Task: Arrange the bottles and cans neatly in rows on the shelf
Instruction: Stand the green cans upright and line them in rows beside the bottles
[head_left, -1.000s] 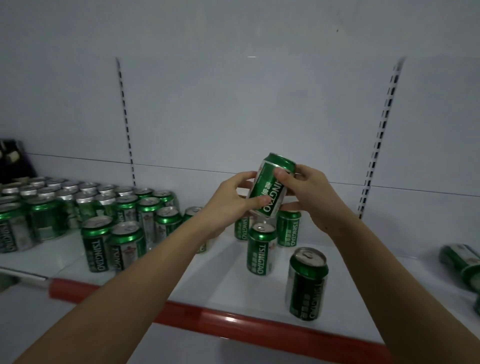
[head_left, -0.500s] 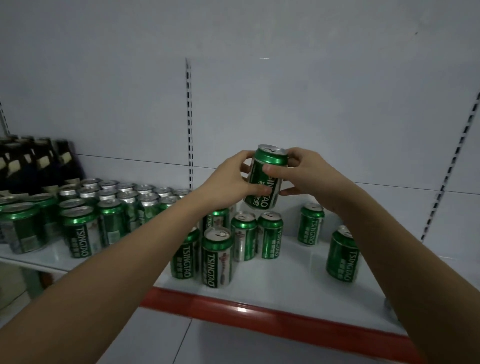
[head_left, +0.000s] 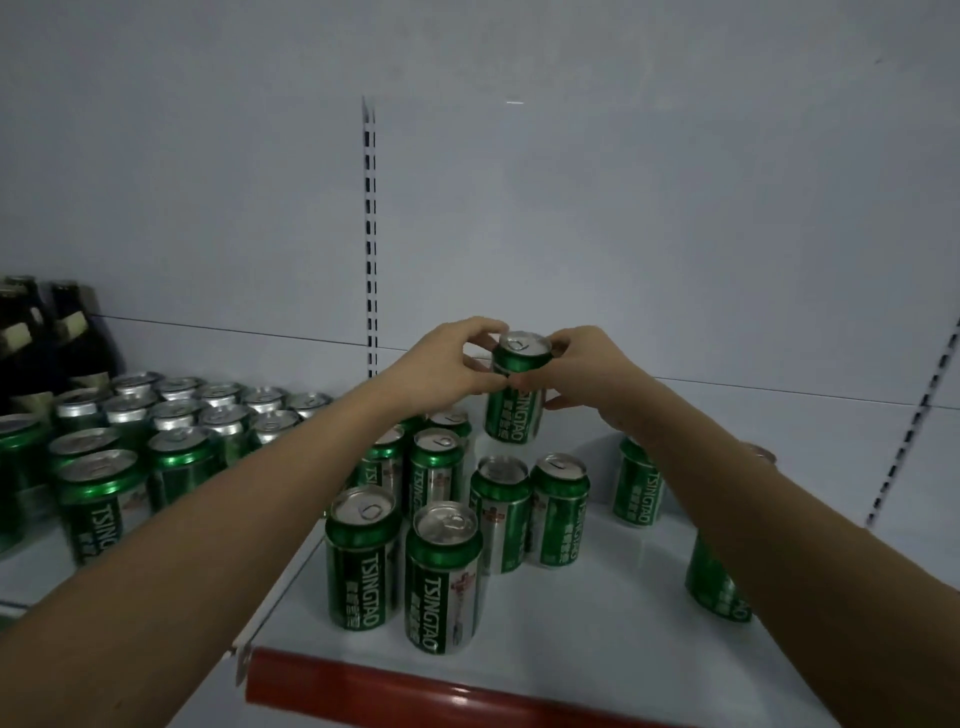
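Both my hands hold one green Tsingtao can (head_left: 515, 410) upright near the back of the white shelf (head_left: 597, 618). My left hand (head_left: 447, 364) pinches its upper rim from the left, and my right hand (head_left: 582, 369) grips the rim from the right. Whether the can's base touches the shelf is unclear. Below it stand several loose green cans (head_left: 441, 566) in a rough cluster. Rows of green cans (head_left: 171, 431) fill the shelf section to the left.
Dark bottles (head_left: 47, 332) stand at the far left behind the rows. Two more cans (head_left: 636, 483) sit under my right forearm. A red strip (head_left: 415, 691) edges the shelf front. A slotted upright (head_left: 370, 234) runs up the back panel.
The can has gone from tilted to upright and moved lower and farther back, over the loose cluster. My fingers have shifted from its body up to its rim.
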